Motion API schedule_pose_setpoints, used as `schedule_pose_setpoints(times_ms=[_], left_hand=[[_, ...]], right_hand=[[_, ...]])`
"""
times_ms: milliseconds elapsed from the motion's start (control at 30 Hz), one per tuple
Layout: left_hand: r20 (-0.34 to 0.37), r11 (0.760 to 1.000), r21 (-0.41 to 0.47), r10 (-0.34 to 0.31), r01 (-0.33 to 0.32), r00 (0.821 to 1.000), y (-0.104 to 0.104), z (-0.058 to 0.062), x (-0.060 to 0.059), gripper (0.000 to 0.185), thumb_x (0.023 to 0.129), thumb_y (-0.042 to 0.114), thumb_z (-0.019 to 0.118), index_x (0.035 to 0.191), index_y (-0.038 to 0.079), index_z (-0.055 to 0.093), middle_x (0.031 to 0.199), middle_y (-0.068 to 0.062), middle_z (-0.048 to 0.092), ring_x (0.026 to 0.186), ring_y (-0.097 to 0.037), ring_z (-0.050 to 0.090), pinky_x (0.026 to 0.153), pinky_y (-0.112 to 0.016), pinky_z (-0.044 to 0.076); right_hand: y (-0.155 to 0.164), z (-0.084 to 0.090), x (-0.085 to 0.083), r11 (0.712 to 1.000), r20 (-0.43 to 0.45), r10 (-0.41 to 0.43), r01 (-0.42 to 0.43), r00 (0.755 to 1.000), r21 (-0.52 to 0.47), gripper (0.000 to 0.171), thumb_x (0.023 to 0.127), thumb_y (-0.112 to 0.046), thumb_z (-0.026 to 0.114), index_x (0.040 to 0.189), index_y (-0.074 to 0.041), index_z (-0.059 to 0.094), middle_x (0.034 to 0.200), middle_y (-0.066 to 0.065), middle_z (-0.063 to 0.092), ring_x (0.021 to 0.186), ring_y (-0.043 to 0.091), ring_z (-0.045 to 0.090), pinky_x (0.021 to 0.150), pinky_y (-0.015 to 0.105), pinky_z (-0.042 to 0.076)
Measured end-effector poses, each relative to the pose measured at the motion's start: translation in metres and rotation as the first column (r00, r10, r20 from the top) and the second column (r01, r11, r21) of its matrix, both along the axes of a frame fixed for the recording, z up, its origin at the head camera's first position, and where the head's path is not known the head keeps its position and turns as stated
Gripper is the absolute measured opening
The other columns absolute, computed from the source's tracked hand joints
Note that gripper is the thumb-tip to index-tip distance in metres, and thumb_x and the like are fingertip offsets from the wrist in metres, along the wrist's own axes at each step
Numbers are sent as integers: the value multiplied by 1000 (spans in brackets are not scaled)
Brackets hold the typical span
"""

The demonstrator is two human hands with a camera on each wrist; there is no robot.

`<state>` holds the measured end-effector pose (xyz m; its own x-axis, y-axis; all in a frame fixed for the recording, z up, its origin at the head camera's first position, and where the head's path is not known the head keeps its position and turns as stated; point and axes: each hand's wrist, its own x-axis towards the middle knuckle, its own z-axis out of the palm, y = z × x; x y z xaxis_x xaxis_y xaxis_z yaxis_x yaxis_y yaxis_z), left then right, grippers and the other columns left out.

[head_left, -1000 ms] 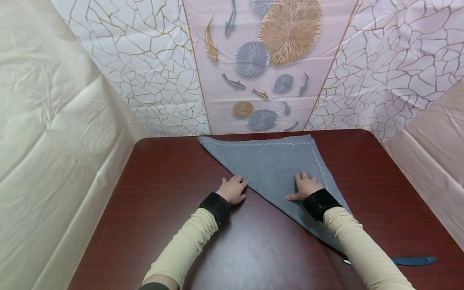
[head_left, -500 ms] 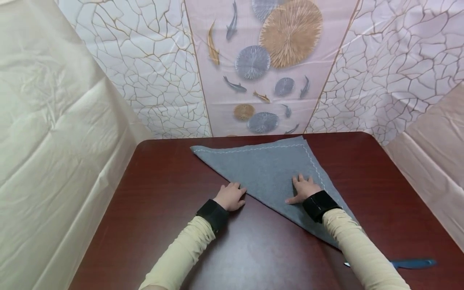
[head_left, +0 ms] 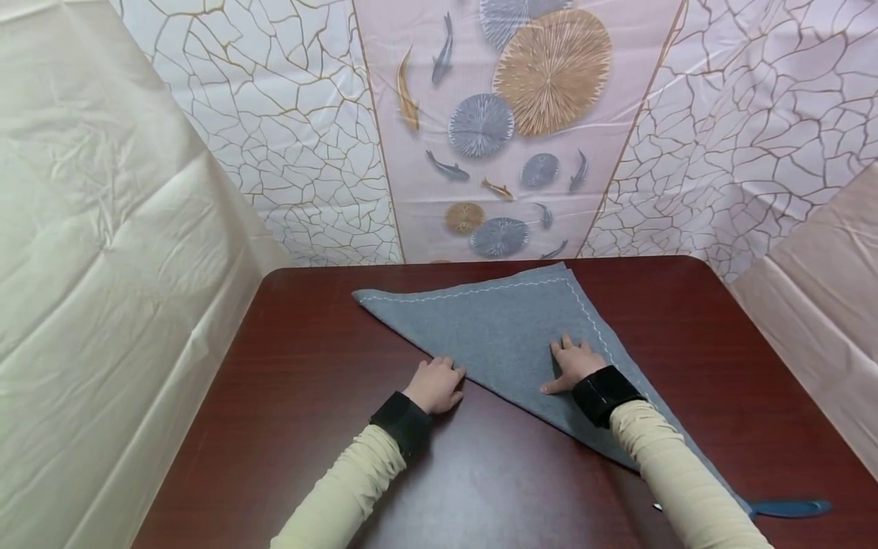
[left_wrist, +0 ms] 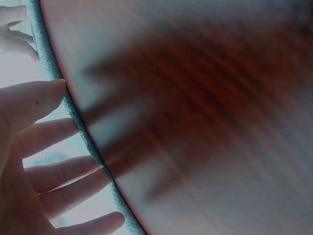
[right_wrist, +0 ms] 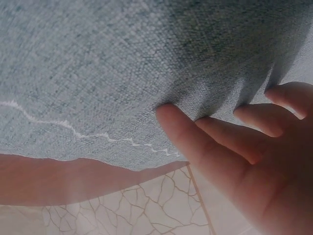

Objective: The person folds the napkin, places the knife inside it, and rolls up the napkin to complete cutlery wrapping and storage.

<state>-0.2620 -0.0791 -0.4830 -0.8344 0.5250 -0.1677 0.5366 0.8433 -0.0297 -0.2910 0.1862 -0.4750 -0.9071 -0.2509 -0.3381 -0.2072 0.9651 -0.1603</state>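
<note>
Beside grey cloth (head_left: 507, 335): blue-handled knife (head_left: 782, 508)

Head view looks down; wrist views close, sharing grey cloth (head_left: 507, 335)

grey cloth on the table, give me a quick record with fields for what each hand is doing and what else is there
cloth: grey cloth folded into a triangle, white stitching along two edges, flat on the table
left hand: left hand at the folded edge, fingertips touching it
right hand: right hand pressing flat on the cloth, fingers spread
other: blue-handled tool near the table's front right, partly hidden by the right sleeve
backdrop: sheet printed with fish and round shapes
</note>
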Motion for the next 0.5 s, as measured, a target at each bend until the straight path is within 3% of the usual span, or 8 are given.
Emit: schedule_pose_setpoints(times_ms=[500], left_hand=[[-103,999,-46,-19,14,995,-1,0,19,39,88,35,58,121,15,58,106,-8,56,101,-23,53,78,-37,46]], right_hand=[[0,1,1,999,18,43,-43,999,-3,94,71,-43,74,139,4,30,141,33,20,124,56,18,93,60,29]])
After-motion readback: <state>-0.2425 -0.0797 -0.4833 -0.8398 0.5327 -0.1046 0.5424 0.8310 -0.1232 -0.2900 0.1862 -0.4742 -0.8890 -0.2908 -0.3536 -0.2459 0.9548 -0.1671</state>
